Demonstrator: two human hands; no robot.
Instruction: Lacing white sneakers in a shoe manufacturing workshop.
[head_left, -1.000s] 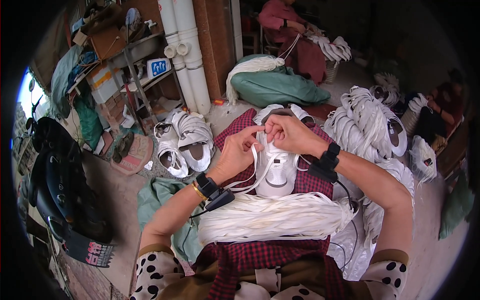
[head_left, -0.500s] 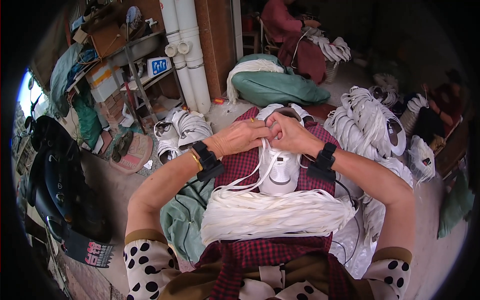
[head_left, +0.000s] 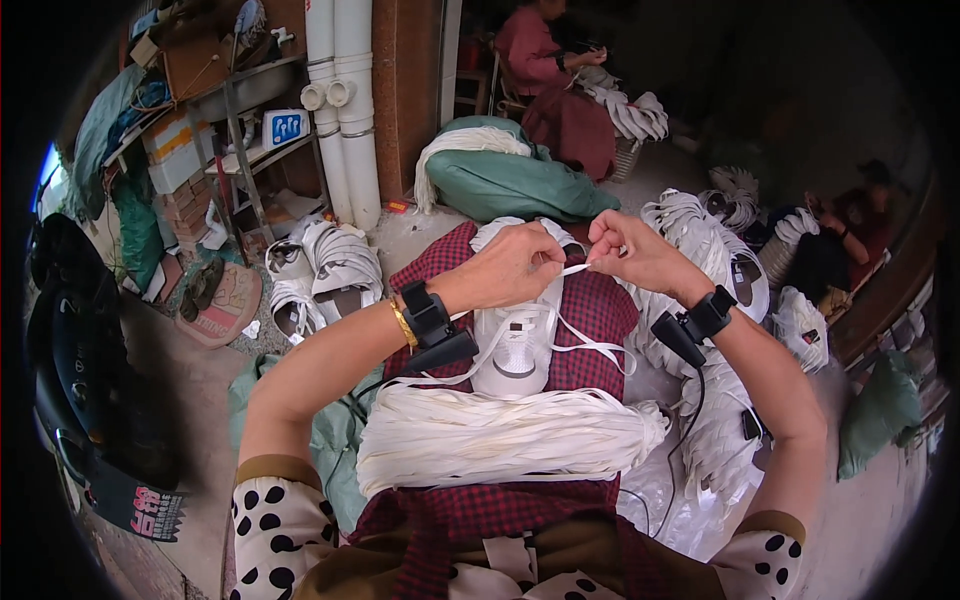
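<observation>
Work surface: a red-and-black checked cloth [head_left: 420,262] is covering the wearer's lap, its weave showing small squares. Around it, a grey concrete floor [head_left: 195,420] is spreading toward a dim doorway. White pipes [head_left: 355,130] are standing beside a brown pillar [head_left: 403,100]; a green sack [head_left: 510,188] is slumping on the floor nearby, pale strands draping over one end. Farther back, a co-worker in a pink top [head_left: 530,50] is sitting. A dark scooter [head_left: 85,350] is standing at far left.

Materials: the white shoe [head_left: 515,345] is resting on the cloth, rounded toe pointing toward the wearer, smooth upper, perforated toe panel. A flat white lace [head_left: 576,269] is stretching between the hands above the shoe; loose lengths are curling out on both sides. The left hand [head_left: 515,265] is pinching the lace, thumb and finger closed; the right hand [head_left: 640,262] is pinching it just beside, fingertips together. Nearer the body, a thick bundle of laces [head_left: 510,440] is lying crosswise, ribbon-like and cream-white. Ribbed stacks of white uppers [head_left: 690,220] are rising at right.
</observation>
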